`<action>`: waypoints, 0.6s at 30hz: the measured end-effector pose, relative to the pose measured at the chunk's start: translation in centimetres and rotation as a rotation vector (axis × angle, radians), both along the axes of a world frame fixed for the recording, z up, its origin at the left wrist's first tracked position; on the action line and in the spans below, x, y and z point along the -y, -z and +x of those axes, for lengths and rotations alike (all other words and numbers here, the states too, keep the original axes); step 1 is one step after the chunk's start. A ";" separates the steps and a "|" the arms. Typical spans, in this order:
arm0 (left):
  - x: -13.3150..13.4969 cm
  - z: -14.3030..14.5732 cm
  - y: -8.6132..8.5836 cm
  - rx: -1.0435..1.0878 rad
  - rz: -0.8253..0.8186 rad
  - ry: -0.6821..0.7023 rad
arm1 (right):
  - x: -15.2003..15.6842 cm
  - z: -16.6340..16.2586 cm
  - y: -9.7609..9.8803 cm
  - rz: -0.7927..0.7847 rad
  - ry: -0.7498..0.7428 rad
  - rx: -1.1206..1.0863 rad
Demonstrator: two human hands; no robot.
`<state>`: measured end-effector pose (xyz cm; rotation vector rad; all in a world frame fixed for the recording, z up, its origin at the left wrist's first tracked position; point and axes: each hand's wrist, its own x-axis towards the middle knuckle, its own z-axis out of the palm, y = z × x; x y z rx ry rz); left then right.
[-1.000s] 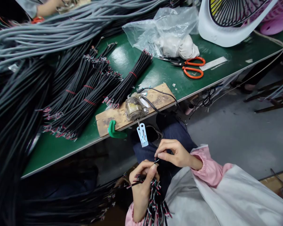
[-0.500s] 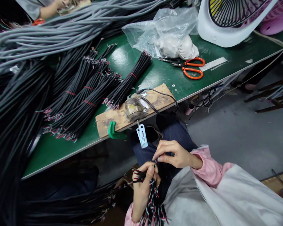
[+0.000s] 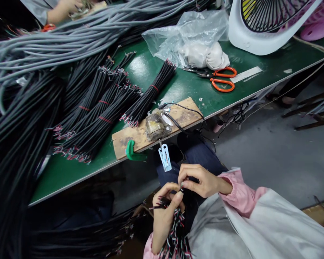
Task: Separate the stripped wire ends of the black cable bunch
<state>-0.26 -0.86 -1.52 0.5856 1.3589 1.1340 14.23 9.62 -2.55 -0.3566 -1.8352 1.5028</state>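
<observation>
My left hand point(image 3: 164, 212) is closed round a bundle of black cables point(image 3: 175, 237) with stripped red, green and white wire ends, held over my lap. My right hand point(image 3: 199, 180) pinches the tip of one wire at the top of that bundle, its fingertips touching my left thumb. Both hands sit just below the table edge, under a small blue-and-white clip point(image 3: 165, 157) that hangs from a taped device point(image 3: 155, 126) on a wooden board point(image 3: 129, 136).
On the green table point(image 3: 70, 172) lie tied bundles of black cables point(image 3: 102, 108), long grey cables point(image 3: 56, 43), orange scissors point(image 3: 221, 77), a plastic bag point(image 3: 189, 39) and a white fan point(image 3: 259, 25). A green clamp point(image 3: 132, 153) holds the board. Another person's arm point(image 3: 56, 10) is at the far left.
My right hand has dropped slightly and closed in on my left thumb, pinching the wire tip tighter. The left hand has shifted a little with the bundle.
</observation>
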 end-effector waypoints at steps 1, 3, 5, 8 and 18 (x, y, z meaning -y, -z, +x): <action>-0.1 -0.2 -0.1 -0.019 0.015 0.011 | -0.2 -0.1 0.1 -0.015 -0.044 -0.013; -0.4 -0.6 -0.6 -0.043 0.041 0.036 | -0.8 -0.2 0.3 -0.048 -0.149 -0.048; -0.8 -1.0 -1.3 -0.057 0.073 0.078 | -1.5 -0.5 0.4 -0.091 -0.255 -0.071; -1.6 -1.6 -2.6 -0.100 0.123 0.102 | -2.6 -1.3 0.5 -0.218 -0.371 -0.074; -4.0 -2.5 -4.5 -0.155 0.277 -0.090 | -5.8 -4.9 -2.2 -0.597 -0.094 -0.081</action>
